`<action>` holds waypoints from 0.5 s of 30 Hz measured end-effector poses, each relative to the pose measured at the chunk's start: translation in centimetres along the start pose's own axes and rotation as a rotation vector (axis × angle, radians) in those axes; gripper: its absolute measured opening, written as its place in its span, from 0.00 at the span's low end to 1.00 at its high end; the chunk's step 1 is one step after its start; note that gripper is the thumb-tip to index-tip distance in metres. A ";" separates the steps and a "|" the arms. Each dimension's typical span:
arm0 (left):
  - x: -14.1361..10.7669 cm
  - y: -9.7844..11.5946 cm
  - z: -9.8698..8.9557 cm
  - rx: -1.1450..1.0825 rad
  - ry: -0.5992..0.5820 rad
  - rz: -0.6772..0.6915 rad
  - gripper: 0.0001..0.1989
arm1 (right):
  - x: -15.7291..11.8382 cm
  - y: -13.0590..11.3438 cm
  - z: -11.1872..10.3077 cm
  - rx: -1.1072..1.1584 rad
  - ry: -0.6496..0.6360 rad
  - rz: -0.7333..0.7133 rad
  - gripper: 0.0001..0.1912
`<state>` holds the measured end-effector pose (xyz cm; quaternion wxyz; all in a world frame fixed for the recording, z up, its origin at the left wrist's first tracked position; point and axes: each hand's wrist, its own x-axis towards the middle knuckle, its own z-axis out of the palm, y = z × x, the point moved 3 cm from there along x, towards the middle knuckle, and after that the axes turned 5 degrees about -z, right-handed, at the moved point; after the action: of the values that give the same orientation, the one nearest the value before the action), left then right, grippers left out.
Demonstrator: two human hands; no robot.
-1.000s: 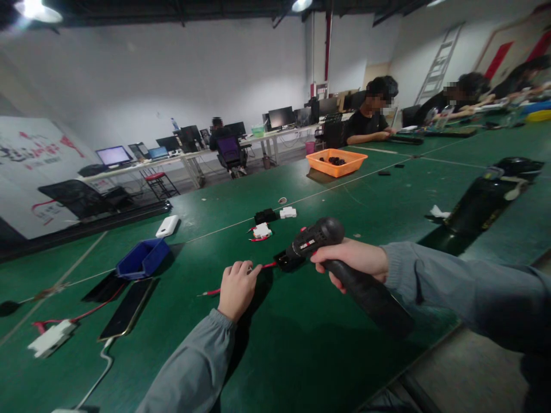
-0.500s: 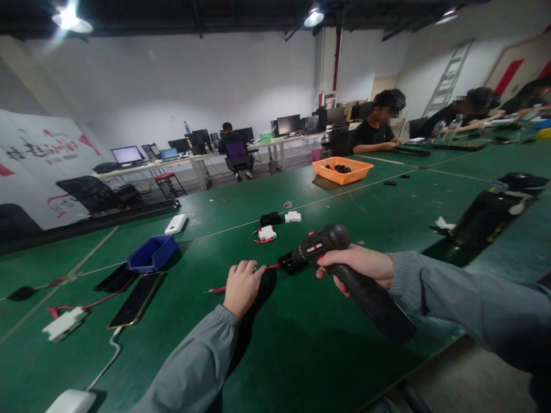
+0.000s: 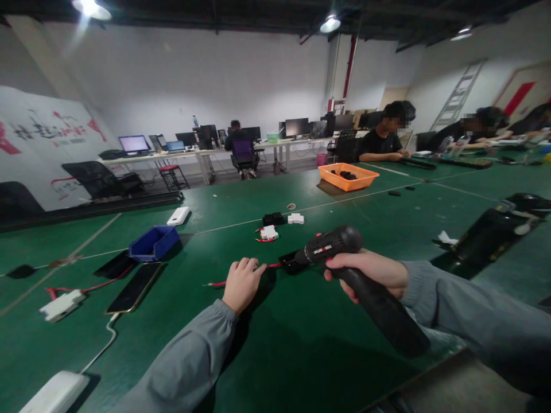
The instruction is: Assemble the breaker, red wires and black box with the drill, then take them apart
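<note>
My right hand (image 3: pixel 372 269) is wrapped round the grip of a black cordless screwdriver (image 3: pixel 344 241), a finger at its trigger area. The tool points left, its front end at the right side of a small black open-topped part (image 3: pixel 289 264) on the table. A red wire (image 3: pixel 272 266) runs from that part under my left hand (image 3: pixel 241 285). My left fingers are closed over the wire, pressing it near the table; its bare end (image 3: pixel 210 284) sticks out on the left. Whether the tip of the tool touches a screw is hidden.
Beyond lie a white part with red wires (image 3: pixel 269 232), a black block (image 3: pixel 273 219) and a white block (image 3: pixel 296 218). Left are a blue bin (image 3: pixel 154 244), a phone (image 3: pixel 135 288) and a wired white block (image 3: pixel 63 305). An orange basket (image 3: pixel 348 180) and black bottle (image 3: pixel 491 235) stand right.
The screwdriver and my right hand have shifted slightly right, uncovering more of the black part. My left hand stays on the red wire. The camera view has tilted a little.
</note>
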<state>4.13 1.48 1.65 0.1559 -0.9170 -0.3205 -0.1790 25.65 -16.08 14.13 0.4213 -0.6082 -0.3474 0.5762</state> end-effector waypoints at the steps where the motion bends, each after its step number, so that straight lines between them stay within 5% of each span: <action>1: 0.0 0.0 0.0 -0.002 -0.003 0.002 0.15 | 0.0 0.0 -0.3 -0.023 -0.008 -0.023 0.13; 8: 0.0 0.0 -0.1 -0.021 -0.009 -0.012 0.14 | 3.2 -0.6 -5.2 -0.555 0.058 -0.486 0.24; 11: 0.0 0.1 -0.2 -0.029 0.000 -0.011 0.14 | 5.2 -0.9 -7.4 -0.858 0.047 -0.734 0.40; 15: 0.0 0.0 -0.2 -0.040 0.022 -0.020 0.15 | 7.2 -0.2 -9.2 -1.142 -0.025 -0.565 0.38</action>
<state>4.05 1.41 1.78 0.1395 -0.9147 -0.3242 -0.1971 35.51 -10.53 11.21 0.1622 -0.6150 -0.7518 0.1740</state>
